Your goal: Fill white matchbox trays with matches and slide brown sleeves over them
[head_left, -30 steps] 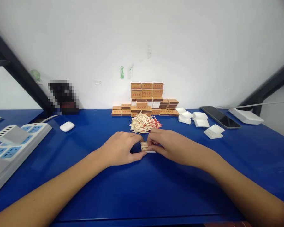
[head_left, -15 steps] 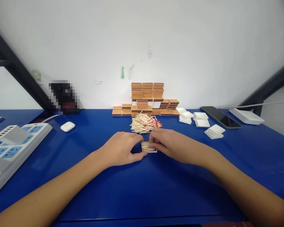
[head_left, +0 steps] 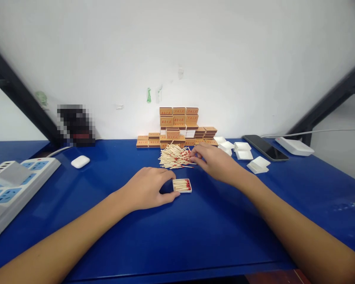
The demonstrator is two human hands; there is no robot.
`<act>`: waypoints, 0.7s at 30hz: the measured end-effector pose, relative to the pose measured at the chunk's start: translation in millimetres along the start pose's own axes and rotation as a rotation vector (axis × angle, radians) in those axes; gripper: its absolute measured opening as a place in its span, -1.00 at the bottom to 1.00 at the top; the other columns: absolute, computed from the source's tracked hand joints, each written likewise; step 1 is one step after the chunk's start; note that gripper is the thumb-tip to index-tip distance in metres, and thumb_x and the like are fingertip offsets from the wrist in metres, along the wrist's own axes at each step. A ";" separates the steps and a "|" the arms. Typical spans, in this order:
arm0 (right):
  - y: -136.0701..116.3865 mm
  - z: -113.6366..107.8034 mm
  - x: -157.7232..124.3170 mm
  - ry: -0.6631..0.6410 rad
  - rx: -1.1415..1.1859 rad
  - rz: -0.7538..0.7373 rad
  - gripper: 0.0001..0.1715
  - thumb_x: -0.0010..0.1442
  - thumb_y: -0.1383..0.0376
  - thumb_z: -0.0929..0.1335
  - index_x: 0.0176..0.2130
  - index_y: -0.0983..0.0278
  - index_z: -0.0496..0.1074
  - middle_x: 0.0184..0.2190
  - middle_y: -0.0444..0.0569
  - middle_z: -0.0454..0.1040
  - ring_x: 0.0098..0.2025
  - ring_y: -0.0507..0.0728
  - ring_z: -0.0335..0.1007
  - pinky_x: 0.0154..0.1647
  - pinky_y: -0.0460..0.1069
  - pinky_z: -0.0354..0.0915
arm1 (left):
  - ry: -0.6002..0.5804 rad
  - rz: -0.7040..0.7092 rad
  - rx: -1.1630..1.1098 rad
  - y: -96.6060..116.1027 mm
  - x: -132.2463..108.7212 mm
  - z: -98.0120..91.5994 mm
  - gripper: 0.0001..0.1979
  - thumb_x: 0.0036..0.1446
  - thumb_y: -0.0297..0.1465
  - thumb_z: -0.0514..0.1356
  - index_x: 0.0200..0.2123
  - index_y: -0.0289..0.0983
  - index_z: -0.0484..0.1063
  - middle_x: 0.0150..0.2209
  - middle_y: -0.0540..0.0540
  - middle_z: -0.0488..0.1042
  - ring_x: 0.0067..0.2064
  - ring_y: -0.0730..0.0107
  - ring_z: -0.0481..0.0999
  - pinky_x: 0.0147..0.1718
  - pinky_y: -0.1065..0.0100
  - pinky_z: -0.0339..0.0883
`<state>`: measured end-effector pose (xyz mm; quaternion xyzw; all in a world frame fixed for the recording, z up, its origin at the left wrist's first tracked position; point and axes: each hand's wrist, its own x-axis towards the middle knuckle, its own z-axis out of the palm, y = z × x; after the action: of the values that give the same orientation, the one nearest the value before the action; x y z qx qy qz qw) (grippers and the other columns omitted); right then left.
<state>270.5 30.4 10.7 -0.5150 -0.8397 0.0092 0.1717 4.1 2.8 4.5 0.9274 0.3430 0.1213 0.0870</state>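
Observation:
A small white matchbox tray (head_left: 191, 190) lies on the blue table, with red-headed matches (head_left: 181, 184) in it side by side. My left hand (head_left: 154, 187) grips the tray's left end between thumb and fingers. Behind it is a loose pile of matches (head_left: 174, 157), most heads pointing right. At the pile's right edge, my right hand (head_left: 211, 161) has its thumb and fingertips closed around match heads; how many it pinches is hidden.
Stacked orange matchboxes (head_left: 179, 120) stand against the wall behind the pile. White empty trays (head_left: 243, 151), a phone (head_left: 264, 147) and a white flat box (head_left: 295, 146) lie to the right. On the left are a white earbud case (head_left: 80, 161) and a power strip (head_left: 44, 167).
My right hand has left the tray and moved back to the right edge of the match pile. My left hand stays on the tray, whose matches are now uncovered. The view has shifted slightly.

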 end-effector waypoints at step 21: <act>98.7 -22.4 54.3 0.365 0.633 0.940 -0.62 0.09 0.11 0.60 -0.39 0.32 0.50 -0.53 -0.05 0.41 -0.52 0.03 0.24 -0.57 -0.04 0.19 | 0.002 0.032 -0.017 -3.2 -2.1 2.9 -0.67 0.30 -0.13 0.25 -0.03 -0.22 0.56 -0.23 -0.07 0.64 -0.28 0.22 0.60 -0.35 0.27 0.32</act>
<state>339.9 120.2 28.0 -0.7485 -0.4351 0.2454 0.4361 1.5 3.6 0.6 0.9319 0.3270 0.1266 0.0928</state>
